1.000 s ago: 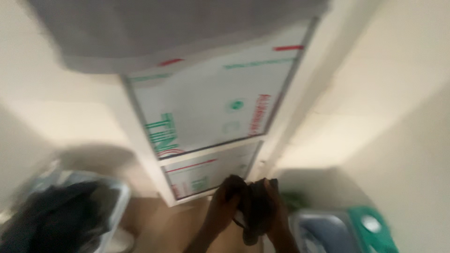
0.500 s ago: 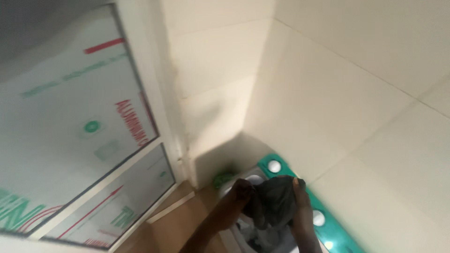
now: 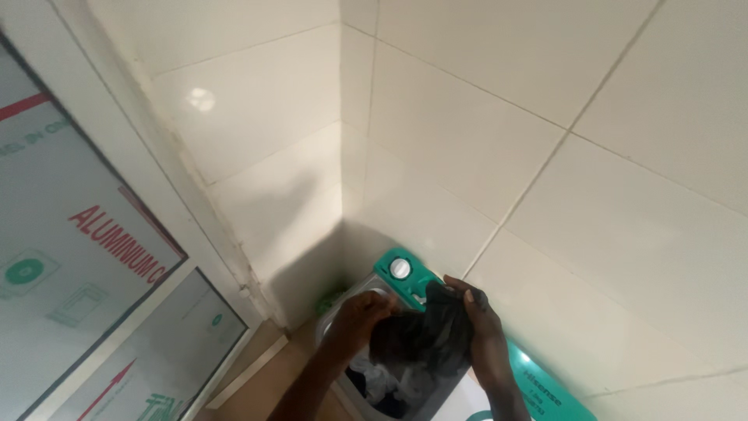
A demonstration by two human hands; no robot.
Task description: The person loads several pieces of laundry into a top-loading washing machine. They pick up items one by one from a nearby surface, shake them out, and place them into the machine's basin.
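1. A dark garment (image 3: 425, 339) is being held up, pinched closed on its left edge by the left hand (image 3: 354, 316) and on its right by the right hand (image 3: 479, 331).
2. It is now being held over the open washing-machine tub (image 3: 389, 386), where clothes are lying, having been carried over from the door side.
3. Beyond, the green control panel (image 3: 409, 273) is being brought into view against the tiled wall (image 3: 483, 140).

Brown floor (image 3: 257, 382) carries washing machine (image 3: 436, 398) (green control panel), seemingly tight in tiled corner.
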